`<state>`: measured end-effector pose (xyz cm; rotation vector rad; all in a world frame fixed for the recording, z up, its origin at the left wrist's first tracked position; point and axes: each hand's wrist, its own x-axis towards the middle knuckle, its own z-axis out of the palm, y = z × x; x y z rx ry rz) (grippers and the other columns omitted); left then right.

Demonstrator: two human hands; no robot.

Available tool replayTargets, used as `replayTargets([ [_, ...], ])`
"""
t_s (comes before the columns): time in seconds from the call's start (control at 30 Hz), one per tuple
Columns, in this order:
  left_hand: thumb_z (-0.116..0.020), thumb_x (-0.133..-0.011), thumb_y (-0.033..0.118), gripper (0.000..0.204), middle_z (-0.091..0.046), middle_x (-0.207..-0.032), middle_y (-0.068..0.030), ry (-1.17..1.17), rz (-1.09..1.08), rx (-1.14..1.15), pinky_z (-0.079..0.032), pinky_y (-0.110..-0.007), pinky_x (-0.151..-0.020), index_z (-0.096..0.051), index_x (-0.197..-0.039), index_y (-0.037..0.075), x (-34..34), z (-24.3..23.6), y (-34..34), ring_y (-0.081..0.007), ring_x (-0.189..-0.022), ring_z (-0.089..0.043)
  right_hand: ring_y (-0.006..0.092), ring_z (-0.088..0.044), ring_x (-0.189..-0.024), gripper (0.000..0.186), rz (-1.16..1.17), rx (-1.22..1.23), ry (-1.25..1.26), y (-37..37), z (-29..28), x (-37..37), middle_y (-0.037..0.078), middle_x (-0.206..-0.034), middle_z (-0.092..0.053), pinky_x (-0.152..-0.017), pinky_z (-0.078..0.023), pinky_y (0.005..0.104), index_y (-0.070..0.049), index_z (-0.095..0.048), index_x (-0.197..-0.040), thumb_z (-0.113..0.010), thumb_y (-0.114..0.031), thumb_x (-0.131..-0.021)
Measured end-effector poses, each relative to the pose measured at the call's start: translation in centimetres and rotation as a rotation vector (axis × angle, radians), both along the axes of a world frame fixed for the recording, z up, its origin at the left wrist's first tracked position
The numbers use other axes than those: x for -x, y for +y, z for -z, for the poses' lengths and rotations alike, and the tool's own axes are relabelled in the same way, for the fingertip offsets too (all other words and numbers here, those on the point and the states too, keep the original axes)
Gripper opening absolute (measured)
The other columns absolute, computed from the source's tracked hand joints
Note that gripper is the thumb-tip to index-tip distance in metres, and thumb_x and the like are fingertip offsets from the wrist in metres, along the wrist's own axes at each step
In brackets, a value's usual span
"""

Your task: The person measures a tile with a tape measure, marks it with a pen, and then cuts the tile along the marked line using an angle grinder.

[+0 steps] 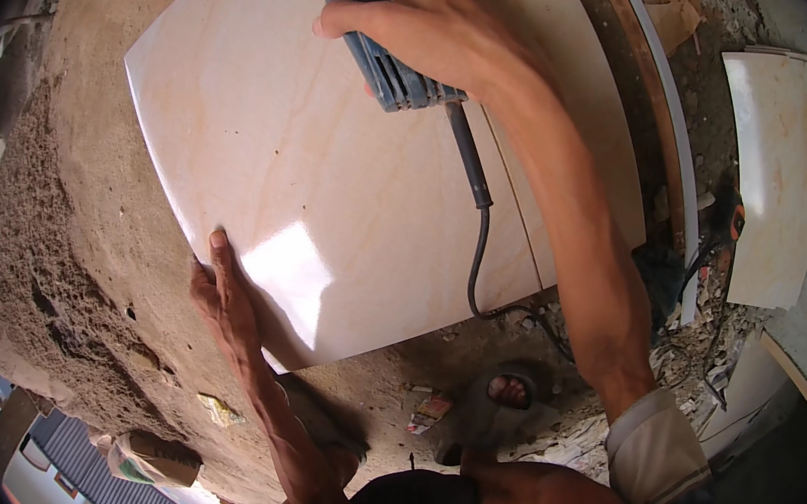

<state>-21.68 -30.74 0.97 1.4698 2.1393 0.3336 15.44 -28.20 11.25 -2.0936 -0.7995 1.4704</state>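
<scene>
A large glossy cream marbled tile [339, 220] lies on the ground before me, with a straight line running near its right side. My left hand [225, 289] grips the tile's left edge near the lower corner, thumb on top and fingers partly hidden at the edge. My right hand [426, 23] is wrapped round a blue corded power tool [391, 82] over the tile's upper part; the tool's working end is cut off by the top of the frame. Its black cord [479, 212] runs down across the tile and past my right forearm.
Rough concrete [84, 190] with loose rubble borders the left. On the right lie long strips [678, 188], narrower tile pieces [766, 167] and broken scraps. A paper sack [157, 459], small litter and my bare toes [507, 390] show below the tile.
</scene>
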Motion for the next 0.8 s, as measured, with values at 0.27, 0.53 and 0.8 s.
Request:
replayTargets([
  [0.27,-0.066,-0.094,0.084,0.085,-0.045,-0.071,0.0003,-0.079,0.044,-0.131,-0.046,-0.041,-0.066,-0.061,-0.089,0.000,-0.5,0.2,-0.2,-0.0148,-0.069,-0.044,0.0173,-0.064,-0.075,0.049,0.051,0.007,0.044,-1.0,-0.5,0.2,0.008,-0.086,-0.065,-0.071,-0.056,0.0443,-0.004,-0.053,-0.117,-0.068,-0.044,-0.095],
  [0.53,-0.068,-0.092,0.085,0.085,-0.044,-0.070,-0.0001,-0.078,0.027,-0.139,-0.046,-0.041,-0.065,-0.062,-0.089,0.001,-0.6,0.3,-0.3,-0.0150,-0.069,-0.044,0.0161,-0.057,-0.060,0.033,-0.009,-0.052,0.022,0.0,1.1,0.0,0.004,-0.072,-0.060,-0.060,-0.051,0.0403,-0.009,-0.063,-0.092,-0.070,-0.041,-0.094],
  [0.8,-0.068,-0.095,0.080,0.087,-0.054,-0.073,-0.0030,-0.061,0.016,-0.072,-0.049,-0.040,-0.068,-0.070,-0.100,-0.006,-0.2,0.0,0.0,-0.0161,-0.072,-0.050,0.0175,-0.059,-0.061,0.035,0.053,-0.062,0.025,0.0,1.4,-0.1,0.004,-0.073,-0.062,-0.061,-0.052,0.0409,-0.008,-0.064,-0.093,-0.070,-0.042,-0.095],
])
